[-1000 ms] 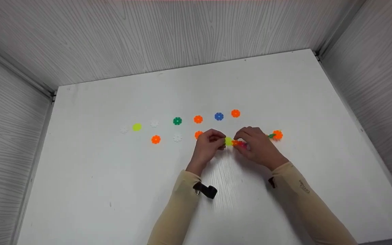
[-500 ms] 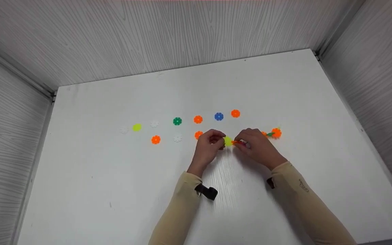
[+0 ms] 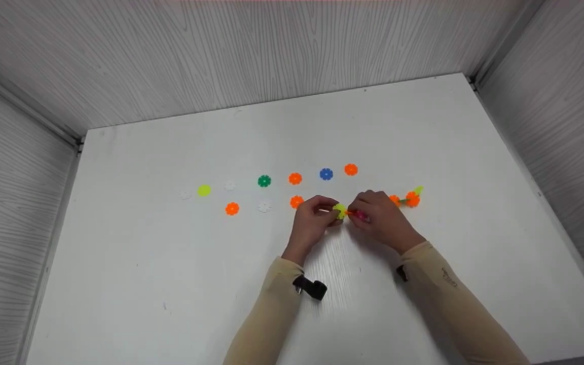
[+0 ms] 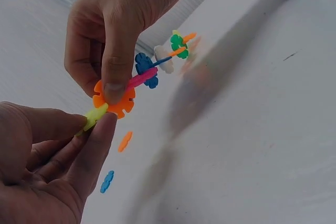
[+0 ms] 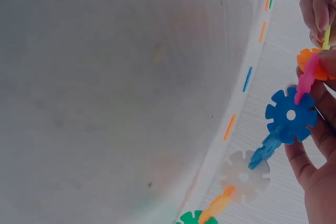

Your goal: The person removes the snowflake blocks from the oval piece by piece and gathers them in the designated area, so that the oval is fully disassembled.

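Observation:
My left hand [image 3: 312,223] pinches a yellow slotted snowflake disc [image 4: 95,116] between thumb and fingers. Facing it, my right hand [image 3: 386,220] pinches an orange snowflake disc [image 4: 125,103], thumb flat on its face. The two discs meet edge to edge at the slots. From the orange disc a chain of interlocked discs runs on: pink [image 5: 307,77], dark blue [image 5: 277,113], lighter blue [image 5: 266,147], white [image 5: 231,171], orange [image 5: 216,204] and green [image 5: 193,219]. In the head view the right hand hides the chain's middle; its orange far end [image 3: 412,199] shows beyond the knuckles.
Loose discs lie in two rows on the white table [image 3: 170,284]: among them a green one [image 3: 264,181], a blue one [image 3: 326,174], a yellow one [image 3: 204,190] and several orange ones [image 3: 232,208]. Wood-grain panels [image 3: 271,50] enclose the table at the back and sides.
The chain has twisted in the right hand, so its far end now shows a yellow disc beside the orange ones. The left hand has shifted slightly right and the yellow disc shows more fully.

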Tool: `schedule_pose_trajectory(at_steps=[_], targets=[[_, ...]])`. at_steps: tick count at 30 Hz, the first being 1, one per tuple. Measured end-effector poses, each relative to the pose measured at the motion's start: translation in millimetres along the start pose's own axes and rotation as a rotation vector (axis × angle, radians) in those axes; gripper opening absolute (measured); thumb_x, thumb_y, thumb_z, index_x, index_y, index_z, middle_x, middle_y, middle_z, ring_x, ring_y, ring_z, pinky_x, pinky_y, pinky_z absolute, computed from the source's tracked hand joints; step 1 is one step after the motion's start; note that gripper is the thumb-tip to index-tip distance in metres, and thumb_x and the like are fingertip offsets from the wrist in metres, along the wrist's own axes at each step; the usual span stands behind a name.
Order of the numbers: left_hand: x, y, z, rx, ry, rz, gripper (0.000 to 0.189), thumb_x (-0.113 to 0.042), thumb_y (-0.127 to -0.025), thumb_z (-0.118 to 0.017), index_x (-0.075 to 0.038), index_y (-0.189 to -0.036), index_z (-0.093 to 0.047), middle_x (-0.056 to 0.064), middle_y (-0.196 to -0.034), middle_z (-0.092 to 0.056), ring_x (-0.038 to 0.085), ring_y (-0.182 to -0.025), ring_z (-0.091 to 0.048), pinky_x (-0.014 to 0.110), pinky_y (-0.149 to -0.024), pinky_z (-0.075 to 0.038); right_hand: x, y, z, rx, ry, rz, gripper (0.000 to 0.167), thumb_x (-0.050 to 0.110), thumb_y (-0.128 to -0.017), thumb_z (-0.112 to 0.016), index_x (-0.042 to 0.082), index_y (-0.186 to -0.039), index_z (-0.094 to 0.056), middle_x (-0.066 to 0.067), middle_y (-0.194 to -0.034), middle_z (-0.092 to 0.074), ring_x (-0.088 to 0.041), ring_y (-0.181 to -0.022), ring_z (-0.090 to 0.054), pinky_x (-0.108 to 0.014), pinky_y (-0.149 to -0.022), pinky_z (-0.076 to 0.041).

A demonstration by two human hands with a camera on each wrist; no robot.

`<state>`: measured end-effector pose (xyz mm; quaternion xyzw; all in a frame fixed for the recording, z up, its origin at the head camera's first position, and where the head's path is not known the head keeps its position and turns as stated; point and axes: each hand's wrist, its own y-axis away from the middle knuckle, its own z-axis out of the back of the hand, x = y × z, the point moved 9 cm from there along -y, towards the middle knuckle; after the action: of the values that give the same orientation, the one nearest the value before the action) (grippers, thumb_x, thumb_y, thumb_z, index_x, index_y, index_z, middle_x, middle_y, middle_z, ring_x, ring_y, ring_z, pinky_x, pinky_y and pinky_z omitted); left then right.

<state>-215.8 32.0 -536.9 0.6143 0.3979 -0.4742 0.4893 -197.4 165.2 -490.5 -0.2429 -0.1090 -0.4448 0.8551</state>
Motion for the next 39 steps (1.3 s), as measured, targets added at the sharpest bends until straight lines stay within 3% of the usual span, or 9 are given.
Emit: schedule_pose_trajectory(at_steps=[10, 20, 29, 39], targets=[[-2.1, -1.2, 2.1, -0.009, -0.008, 0.034, 0.015, 0.002, -0.089, -0.069, -0.003, -0.103, -0.07, 0.012, -0.095, -0.066, 0.026, -0.083, -0.068, 0.032, -0.075, -0.059, 2, -1.5, 5, -0.022, -0.005, 0.051, 0.006, 0.008, -0.086, -0.075, 0.009, -0.092, -0.074, -0.004, -0.09, -0.063, -0.024, -0.085, -0.056, -0.039, -0.084, -0.046], [3.4, -1.9, 4.1, -0.027, 0.053, 0.052, 0.015, 0.005, -0.088, -0.069, 0.0, -0.102, -0.07, 0.014, -0.095, -0.066, 0.026, -0.082, -0.069, 0.033, -0.073, -0.059, 7, -1.3, 11, -0.076, -0.009, 0.139, 0.008, 0.005, -0.084, -0.077, 0.007, -0.092, -0.077, -0.005, -0.089, -0.065, -0.024, -0.085, -0.06, -0.038, -0.081, -0.046], [-0.3, -5.9, 21.8, -0.087, 0.036, 0.044, 0.017, 0.009, -0.086, -0.068, 0.005, -0.102, -0.071, 0.016, -0.096, -0.067, 0.026, -0.083, -0.068, 0.033, -0.072, -0.059, -1, 1.6, 14, -0.102, -0.031, 0.12, 0.009, 0.003, -0.082, -0.079, 0.008, -0.089, -0.077, -0.002, -0.087, -0.065, -0.021, -0.084, -0.06, -0.038, -0.08, -0.045], [-2.1, -18.3, 27.0, -0.137, -0.108, 0.134, 0.012, 0.002, -0.089, -0.069, 0.0, -0.1, -0.074, 0.01, -0.095, -0.068, 0.023, -0.081, -0.068, 0.03, -0.073, -0.059, -6, 1.1, 17, -0.103, -0.022, 0.088, 0.012, 0.003, -0.08, -0.081, 0.009, -0.089, -0.076, -0.002, -0.087, -0.064, -0.021, -0.082, -0.058, -0.038, -0.079, -0.045]])
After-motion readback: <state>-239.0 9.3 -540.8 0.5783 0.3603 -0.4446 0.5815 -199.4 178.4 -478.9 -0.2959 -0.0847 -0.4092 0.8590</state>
